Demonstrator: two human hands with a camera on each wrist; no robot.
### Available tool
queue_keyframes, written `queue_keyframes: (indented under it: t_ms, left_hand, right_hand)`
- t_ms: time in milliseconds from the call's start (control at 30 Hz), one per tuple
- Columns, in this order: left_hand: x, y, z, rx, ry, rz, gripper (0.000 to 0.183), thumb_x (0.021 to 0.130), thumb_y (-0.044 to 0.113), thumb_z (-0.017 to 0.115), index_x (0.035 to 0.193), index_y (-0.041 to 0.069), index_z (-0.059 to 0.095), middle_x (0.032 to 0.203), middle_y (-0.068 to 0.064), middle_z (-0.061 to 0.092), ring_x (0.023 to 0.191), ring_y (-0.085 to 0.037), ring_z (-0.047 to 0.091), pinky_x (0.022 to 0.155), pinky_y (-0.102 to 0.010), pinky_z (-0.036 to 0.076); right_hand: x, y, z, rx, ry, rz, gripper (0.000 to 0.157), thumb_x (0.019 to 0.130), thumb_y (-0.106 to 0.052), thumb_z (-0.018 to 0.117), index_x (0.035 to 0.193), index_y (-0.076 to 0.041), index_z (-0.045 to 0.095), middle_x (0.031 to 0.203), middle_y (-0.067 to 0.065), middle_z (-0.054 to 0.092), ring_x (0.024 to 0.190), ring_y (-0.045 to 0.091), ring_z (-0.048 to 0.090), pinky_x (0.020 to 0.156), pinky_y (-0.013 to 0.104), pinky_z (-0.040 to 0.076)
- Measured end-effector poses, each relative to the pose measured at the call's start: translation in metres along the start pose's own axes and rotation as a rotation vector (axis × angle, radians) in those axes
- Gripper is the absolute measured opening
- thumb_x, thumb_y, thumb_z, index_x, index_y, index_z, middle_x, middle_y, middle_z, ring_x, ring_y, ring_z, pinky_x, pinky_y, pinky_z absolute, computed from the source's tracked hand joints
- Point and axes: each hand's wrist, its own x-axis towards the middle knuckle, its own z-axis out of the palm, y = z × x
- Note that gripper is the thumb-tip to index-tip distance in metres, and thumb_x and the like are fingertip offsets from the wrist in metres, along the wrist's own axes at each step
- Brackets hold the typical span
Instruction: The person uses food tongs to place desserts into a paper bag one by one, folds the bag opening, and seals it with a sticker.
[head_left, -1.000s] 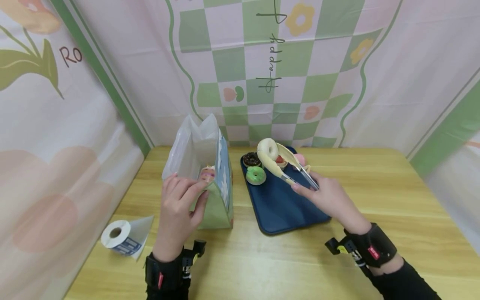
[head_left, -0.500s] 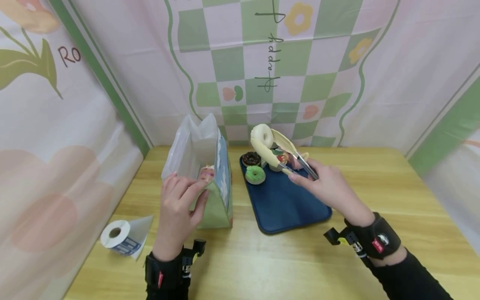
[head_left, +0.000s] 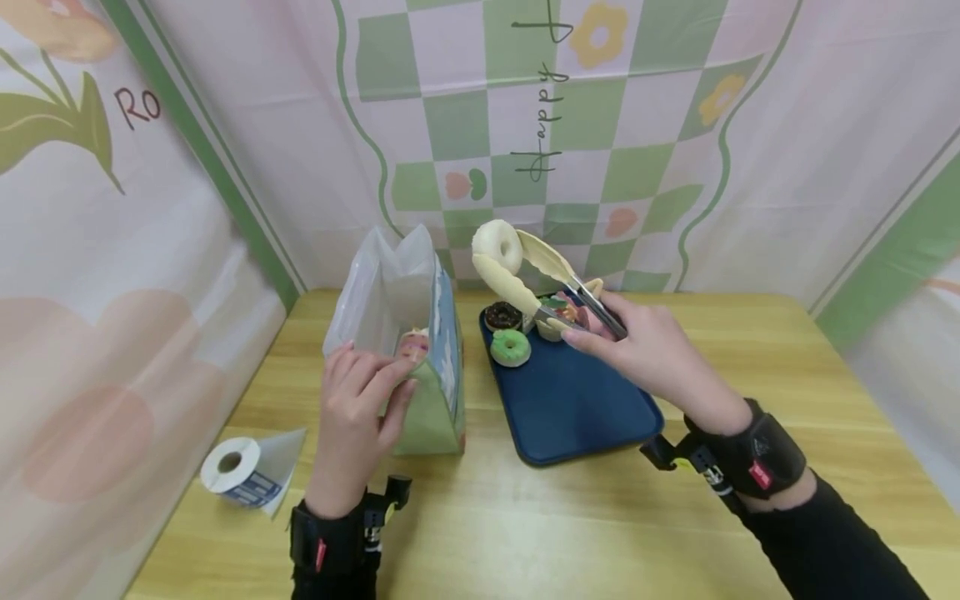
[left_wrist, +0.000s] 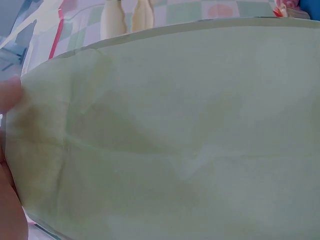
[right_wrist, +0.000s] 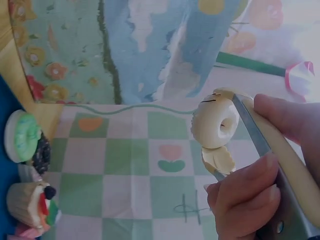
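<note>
Right hand [head_left: 660, 350], gripping tongs [head_left: 512, 286], was moved toward ten o'clock; bag [head_left: 429, 417] was pinched by left hand [head_left: 356, 417], flowers [right_wrist: 56, 70] discernible in right-wrist view only.

A roll of labels [head_left: 238, 479] is sitting near the left edge of the wood-grained desk [head_left: 540, 533], its loose strip [head_left: 283, 462] spreading out to the right. Behind the desk a green-and-white checked cloth [head_left: 517, 125] is hanging, bearing yellow flowers [head_left: 582, 35] and the word "Happy" [head_left: 537, 164] turned sideways. To the left, a pale curtain [head_left: 90, 250] is showing green leaves [head_left: 96, 125], and a green stripe [head_left: 206, 158] is running slantwise down its edge.
</note>
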Motion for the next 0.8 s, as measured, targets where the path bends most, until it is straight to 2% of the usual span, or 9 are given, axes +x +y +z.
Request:
queue_keyframes:
  t_ms: [300,600,800]
  left_hand:
    - [-0.001,0.000,-0.002,-0.014,0.004,0.010,0.011,0.092,0.010,0.062,0.089,0.006,0.072,0.083,-0.006,0.067,0.082,-0.026,0.057,0.097,-0.049,0.038]
    - [0.000,-0.002,-0.003,-0.032,0.022,0.039,0.009,0.088,0.007,0.063,0.086,0.005,0.072,0.082,-0.007,0.067,0.081,-0.027,0.058,0.097,-0.049,0.039]
    - [-0.001,-0.004,-0.002,-0.027,0.032,0.048,0.017,0.094,0.013,0.060,0.085,0.005,0.071,0.082,-0.007,0.067,0.081,-0.026,0.059,0.101,-0.049,0.039]
  right_hand:
    - [0.005,-0.025,-0.007,0.003,0.003,-0.071,0.048,0.086,-0.067,0.057,0.090,-0.019,0.055,0.064,0.000,0.049,0.056,0.017,0.048,0.056,0.030,0.037]
    - [0.007,-0.050,-0.011,0.053,-0.018,-0.133,0.049,0.085,-0.067,0.059,0.098,-0.019,0.055,0.065,0.000,0.048,0.054,0.015,0.046,0.053,0.029,0.037]
    - [0.009,-0.061,-0.008,0.060,-0.031,-0.161,0.050,0.085,-0.067,0.059,0.094,-0.018,0.053,0.066,-0.001,0.047,0.054,0.014,0.045,0.054,0.028,0.037]
